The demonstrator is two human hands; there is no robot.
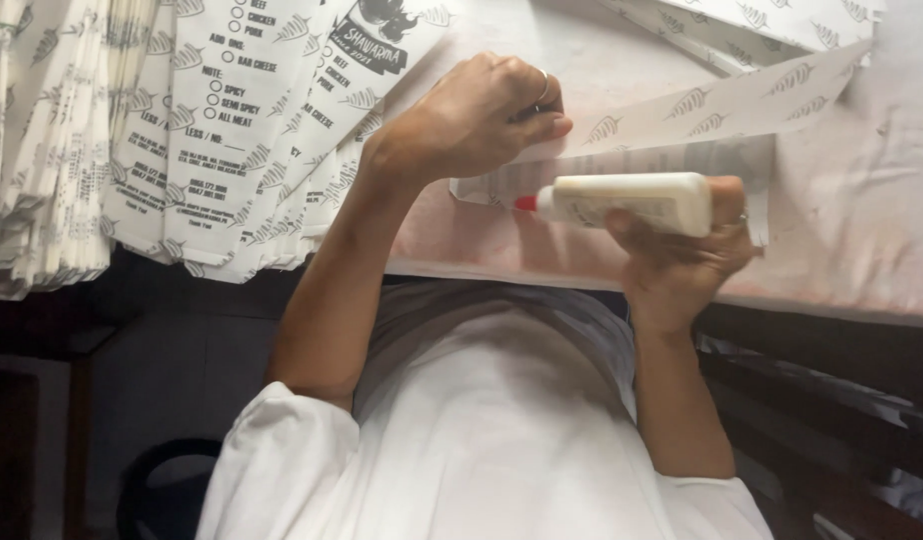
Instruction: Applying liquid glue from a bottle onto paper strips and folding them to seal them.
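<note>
Gripping a white glue bottle [627, 203] sideways in the closed right hand [682, 250], red tip at the paper's edge. Pinkish table [862, 240] beneath, printed paper bags [212, 130] fanned at left. Left hand [472, 115], fingers curled, pressing down a folded paper sheet [722, 105].

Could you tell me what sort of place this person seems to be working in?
Probably a small workshop where paper food bags are made by hand. The right hand holds a glue bottle, the left hand presses a printed paper sheet, and finished bags lie stacked on the table.
</note>
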